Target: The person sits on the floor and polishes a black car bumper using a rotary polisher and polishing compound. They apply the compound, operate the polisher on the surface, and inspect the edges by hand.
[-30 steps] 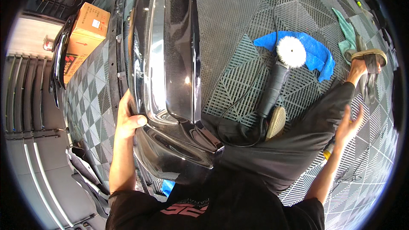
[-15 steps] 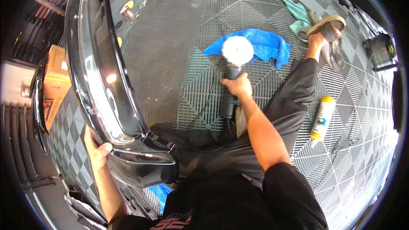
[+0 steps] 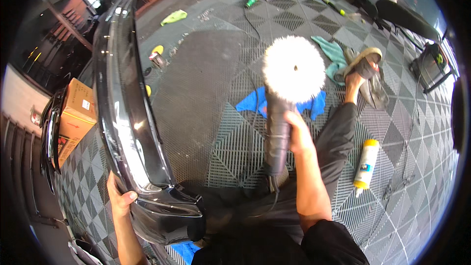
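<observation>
My right hand [image 3: 300,131] is wrapped round the black body of a polisher [image 3: 277,140], held up in front of me. Its round, fluffy white wool pad [image 3: 293,69] faces up toward me. At the left, my left hand [image 3: 120,195] grips the outer edge of a long, glossy black car bumper [image 3: 128,132], thumb on top and fingers hidden beneath. The bumper stretches away from me, its near end by my lap. Partly hidden behind the polisher, a blue cloth [image 3: 250,100] lies on the floor.
A white bottle with yellow ends [image 3: 366,164] lies right of my leg. Near my sandalled foot is a teal cloth [image 3: 333,54]. A cardboard box [image 3: 77,113] stands beyond the bumper. A black rolling seat [image 3: 407,17] sits far right; a cord [image 3: 251,24] crosses the floor.
My right hand has lifted the polisher up off the blue cloth, closer to me. The left hand keeps its hold on the bumper. My view has tilted up, showing more floor ahead.
</observation>
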`<state>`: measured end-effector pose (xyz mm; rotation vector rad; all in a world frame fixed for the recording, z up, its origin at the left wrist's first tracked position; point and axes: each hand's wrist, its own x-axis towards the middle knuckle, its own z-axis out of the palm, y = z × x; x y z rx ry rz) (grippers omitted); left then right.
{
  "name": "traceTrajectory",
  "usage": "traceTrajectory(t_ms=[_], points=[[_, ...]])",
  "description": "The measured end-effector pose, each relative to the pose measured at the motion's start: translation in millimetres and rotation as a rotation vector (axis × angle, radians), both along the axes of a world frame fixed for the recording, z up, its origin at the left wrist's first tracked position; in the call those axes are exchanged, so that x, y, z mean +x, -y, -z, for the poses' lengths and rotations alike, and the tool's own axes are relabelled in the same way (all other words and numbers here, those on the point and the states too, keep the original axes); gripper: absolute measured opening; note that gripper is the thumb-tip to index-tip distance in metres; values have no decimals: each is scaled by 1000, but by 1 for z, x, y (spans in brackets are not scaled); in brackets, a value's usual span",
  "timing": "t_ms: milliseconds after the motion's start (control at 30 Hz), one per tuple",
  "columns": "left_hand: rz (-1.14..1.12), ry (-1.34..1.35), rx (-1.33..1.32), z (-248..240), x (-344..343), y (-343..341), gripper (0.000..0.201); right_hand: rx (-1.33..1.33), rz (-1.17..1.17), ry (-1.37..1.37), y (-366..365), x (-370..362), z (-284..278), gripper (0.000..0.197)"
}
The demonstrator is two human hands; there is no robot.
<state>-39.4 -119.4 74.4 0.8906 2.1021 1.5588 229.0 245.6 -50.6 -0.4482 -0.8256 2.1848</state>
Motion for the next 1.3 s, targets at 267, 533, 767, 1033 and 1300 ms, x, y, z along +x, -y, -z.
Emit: traceTrajectory(t_ms=[267,533,767,1033,1300], points=[[-15,-168,45,-10,4,0,99,235,-90,113,33,43,25,73],[49,-33,50,-13,19,-11,96,-62,-215,-298,56,94,4,80],[72,-54,8,-12,34,-30,82,8,-293,-72,64,107,-15,80],[187,-55,-70,-18,40,-49,91,-101,-360,77,81,106,7,74],[292,-30,-73,-13,41,-54,92,44,-527,406,61,128,-47,77]])
